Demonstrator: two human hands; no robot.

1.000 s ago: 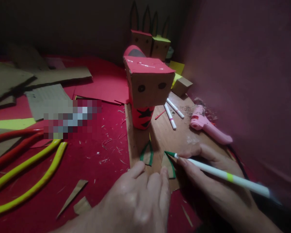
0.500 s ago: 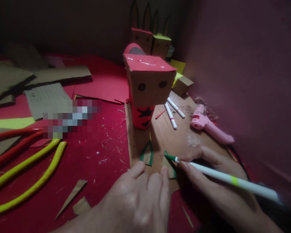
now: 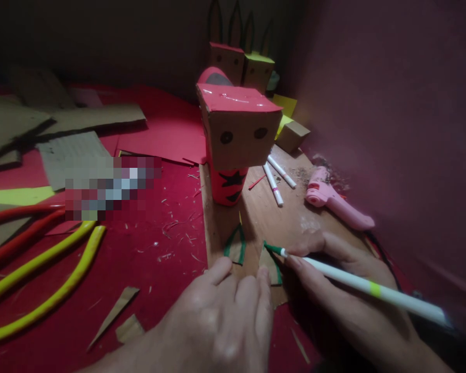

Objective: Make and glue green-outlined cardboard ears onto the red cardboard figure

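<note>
In my right hand (image 3: 334, 280) is a white marker pen (image 3: 349, 275) with a yellow-green band, held closed between thumb and fingers. Its green tip meets the point of a small cardboard piece (image 3: 271, 269) with green along its right edge. My left hand (image 3: 221, 311) is lowered to the wooden board (image 3: 295, 223), fingers bent, one fingertip pressing that piece's left side. Just beyond the left fingers lies a pointed cardboard piece (image 3: 235, 249) edged in green. Behind it stands a red figure (image 3: 227, 189) with a boxy cardboard head (image 3: 243, 137), its red top bearing shiny streaks.
Yellow-handled cutters (image 3: 87, 259) and red handles (image 3: 19, 243) lie left, their upper ends pixelated. A pink glue gun (image 3: 337, 204) and white markers (image 3: 274, 186) are on the right. Cardboard sheets (image 3: 97, 122), scraps (image 3: 116, 313) and box heads (image 3: 258, 70) with tall ears surround the work.
The view shifts very slightly. Both hands keep nearly the same place, and the marker tip stays at the cardboard piece's point.
</note>
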